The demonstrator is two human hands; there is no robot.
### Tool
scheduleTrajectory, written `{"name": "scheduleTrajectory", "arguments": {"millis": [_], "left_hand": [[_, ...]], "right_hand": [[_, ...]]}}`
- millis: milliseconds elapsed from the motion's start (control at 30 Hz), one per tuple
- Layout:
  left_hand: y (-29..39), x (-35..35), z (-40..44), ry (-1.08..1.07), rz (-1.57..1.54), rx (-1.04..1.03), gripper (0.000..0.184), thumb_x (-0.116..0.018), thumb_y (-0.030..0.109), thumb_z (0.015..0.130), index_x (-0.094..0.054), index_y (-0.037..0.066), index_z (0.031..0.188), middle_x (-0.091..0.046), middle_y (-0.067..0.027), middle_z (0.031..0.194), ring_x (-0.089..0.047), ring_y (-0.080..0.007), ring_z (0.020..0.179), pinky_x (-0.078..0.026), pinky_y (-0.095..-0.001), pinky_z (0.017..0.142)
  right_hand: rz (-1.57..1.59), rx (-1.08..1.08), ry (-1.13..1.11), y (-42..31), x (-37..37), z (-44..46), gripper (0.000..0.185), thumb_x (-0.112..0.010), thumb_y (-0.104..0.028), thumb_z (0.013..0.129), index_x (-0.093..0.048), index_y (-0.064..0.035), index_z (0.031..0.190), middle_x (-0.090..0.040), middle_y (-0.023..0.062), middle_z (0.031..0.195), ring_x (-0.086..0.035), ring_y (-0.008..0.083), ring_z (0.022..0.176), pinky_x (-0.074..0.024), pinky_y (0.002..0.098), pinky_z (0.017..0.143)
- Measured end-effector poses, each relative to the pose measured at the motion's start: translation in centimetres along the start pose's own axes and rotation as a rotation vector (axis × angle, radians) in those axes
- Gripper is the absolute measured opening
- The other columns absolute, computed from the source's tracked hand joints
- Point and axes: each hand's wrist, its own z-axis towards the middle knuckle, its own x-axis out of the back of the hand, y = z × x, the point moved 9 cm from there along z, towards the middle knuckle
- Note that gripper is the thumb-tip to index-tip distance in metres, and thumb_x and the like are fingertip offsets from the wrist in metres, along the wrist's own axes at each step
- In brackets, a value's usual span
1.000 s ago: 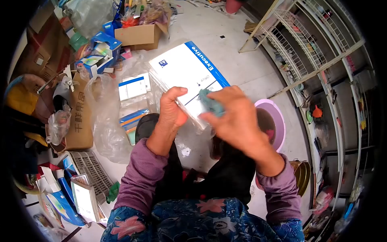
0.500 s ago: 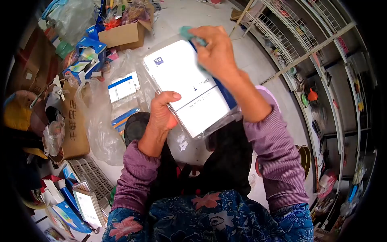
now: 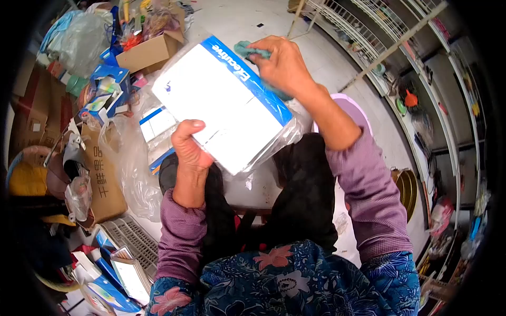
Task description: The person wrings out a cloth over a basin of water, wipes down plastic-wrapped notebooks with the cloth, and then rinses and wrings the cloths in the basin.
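Notebook (image 3: 216, 105) is being shifted leftward, clasped by left hand (image 3: 191, 147).
Cloth (image 3: 245, 50) is being pinched by right hand (image 3: 282, 62), basin (image 3: 362, 109) being partly blocked by forearm (image 3: 329, 117).

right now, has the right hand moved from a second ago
Yes, the right hand moved forward, from beside the light-purple plastic tub to beyond it.

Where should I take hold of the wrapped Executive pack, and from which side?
Pinch the Executive pack by its long edge opposite the blue strip, coming from the left, thumb on top and fingers beneath, where the left hand is. It's flat, so that edge suits a pinch, clear of the right hand and the loose plastic at the end.
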Motion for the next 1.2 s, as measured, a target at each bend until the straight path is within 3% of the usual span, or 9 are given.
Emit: {"name": "scheduleTrajectory", "arguments": {"millis": [33,100,133,233,433,567,900,1100,1200], "left_hand": [[0.3,0.2,0.1,-0.028,-0.064,0.005,0.065,-0.052,0.008,0.065,-0.038,-0.009,0.127,-0.054,-0.0233,0.119,-0.053,-0.0386,0.111,-0.043,-0.0485,0.097],[1.0,0.2,0.8,-0.066,-0.126,0.014,0.069,-0.053,0.01,0.065,-0.036,-0.007,0.13,-0.052,-0.0238,0.121,-0.052,-0.0393,0.113,-0.043,-0.0493,0.097],[1.7,0.4,1.0,-0.052,-0.133,-0.035,0.071,-0.054,0.013,0.065,-0.035,-0.006,0.132,-0.051,-0.024,0.123,-0.052,-0.0391,0.113,-0.044,-0.0492,0.097],[3.8,2.2,1.1,-0.014,-0.098,-0.109,0.075,-0.055,0.024,0.068,-0.033,-0.002,0.136,-0.047,-0.0233,0.129,-0.05,-0.0391,0.115,-0.042,-0.0492,0.099],[2.0,3.7,1.3,-0.084,-0.337,0.116,0.077,-0.052,0.036,0.074,-0.03,0.001,0.139,-0.042,-0.0224,0.135,-0.045,-0.0406,0.12,-0.036,-0.051,0.102],[0.9,2.0,1.6,-0.21,-0.406,0.087,0.072,-0.051,0.037,0.074,-0.036,0.003,0.136,-0.048,-0.0206,0.129,-0.049,-0.037,0.115,-0.038,-0.0486,0.099],[1.7,5.0,1.6,0.092,-0.146,-0.04,0.062,-0.047,0.036,0.082,-0.043,0.001,0.133,-0.054,-0.0174,0.124,-0.055,-0.0319,0.108,-0.045,-0.0442,0.092],[3.4,5.5,1.8,0.126,-0.112,-0.121,0.07,-0.053,0.027,0.073,-0.037,-0.002,0.134,-0.048,-0.0202,0.13,-0.049,-0.0369,0.116,-0.038,-0.0468,0.101],[3.0,5.1,1.7,0.206,-0.062,-0.187,0.067,-0.052,0.027,0.073,-0.039,-0.001,0.132,-0.05,-0.0197,0.128,-0.051,-0.0364,0.113,-0.039,-0.0459,0.099]], "right_hand": [[-0.006,-0.013,0.007,0.8,0.1,-0.8,0.023,-0.063,-0.005,0.078,-0.067,-0.0018,0.101,-0.067,0.0157,0.093,-0.062,0.0248,0.084,-0.0487,0.0328,0.075],[0.455,-0.628,-0.219,5.3,-2.6,-4.3,0.026,-0.067,-0.011,0.077,-0.067,0.0,0.1,-0.066,0.0105,0.08,-0.058,0.0185,0.073,-0.0478,0.0315,0.07],[0.662,-0.487,-0.211,5.0,-2.6,-5.4,0.027,-0.068,-0.014,0.079,-0.067,0.0008,0.102,-0.065,0.0072,0.078,-0.055,0.0123,0.069,-0.0462,0.0283,0.064],[0.903,-0.83,0.038,4.7,-0.1,-8.4,0.026,-0.065,-0.014,0.084,-0.065,0.0016,0.106,-0.067,0.0076,0.085,-0.059,0.0099,0.068,-0.0483,0.0235,0.059],[1.082,-0.367,0.293,-1.1,5.7,-2.9,0.028,-0.067,-0.014,0.082,-0.065,-0.0022,0.107,-0.068,0.0086,0.088,-0.062,0.0144,0.072,-0.0498,0.0255,0.062],[0.227,0.348,0.402,-10.7,4.0,-4.5,0.027,-0.068,-0.01,0.072,-0.067,-0.009,0.099,-0.063,0.0066,0.108,-0.054,0.0269,0.103,-0.0415,0.0389,0.088],[0.765,0.457,-0.252,-15.5,-2.7,-14.4,0.043,-0.054,0.006,0.065,-0.064,-0.0071,0.105,-0.058,0.0071,0.115,-0.05,0.0256,0.112,-0.0405,0.0399,0.093],[0.347,0.067,0.493,-7.0,8.7,-5.4,0.02,-0.065,-0.005,0.074,-0.068,-0.0052,0.095,-0.065,0.0099,0.103,-0.055,0.028,0.105,-0.0416,0.039,0.093],[0.421,0.142,0.42,-6.4,4.4,-3.7,0.026,-0.064,0.0,0.071,-0.068,-0.0056,0.096,-0.064,0.0088,0.106,-0.055,0.0281,0.106,-0.0412,0.0377,0.094]]}}
